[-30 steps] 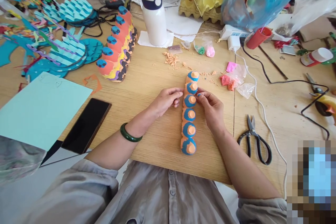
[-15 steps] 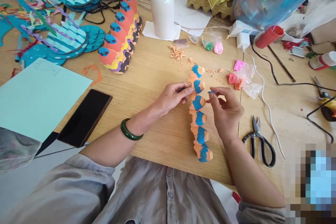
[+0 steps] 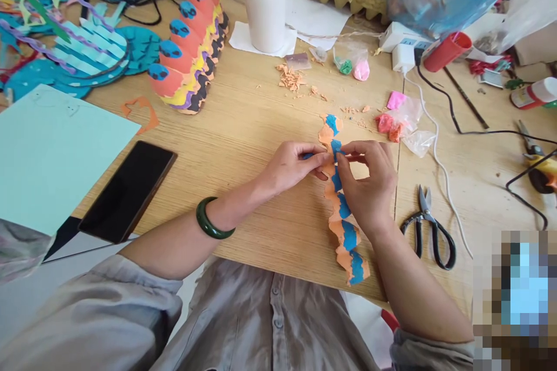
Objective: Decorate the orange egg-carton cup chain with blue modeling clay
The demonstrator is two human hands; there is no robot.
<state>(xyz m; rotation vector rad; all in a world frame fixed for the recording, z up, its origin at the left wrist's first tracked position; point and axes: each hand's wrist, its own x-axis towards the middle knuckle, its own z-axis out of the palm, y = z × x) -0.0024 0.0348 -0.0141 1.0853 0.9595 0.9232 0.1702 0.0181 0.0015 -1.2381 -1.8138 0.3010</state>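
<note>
An orange egg-carton strip with blue clay patches along its row of cups lies lengthwise in front of me, tilted so the patches face up and right. My left hand grips its left edge near the upper part, thumb on top; a bit of blue clay shows between its fingers. My right hand is closed in a pinch, fingertips touching the blue patch on the second cup from the top. Those fingertips hide whatever small piece they hold. Below them, the hand partly covers the strip's right side.
Black-handled scissors lie right of my right hand. A phone and a pale green sheet are at left. Behind stand a painted carton piece and a white bottle. Orange scraps and clay packets lie beyond the strip.
My right hand has moved left, bringing its pinched blue clay piece onto the strip. The strip has turned, its lower end shifting right, and its cup tips now show less.
</note>
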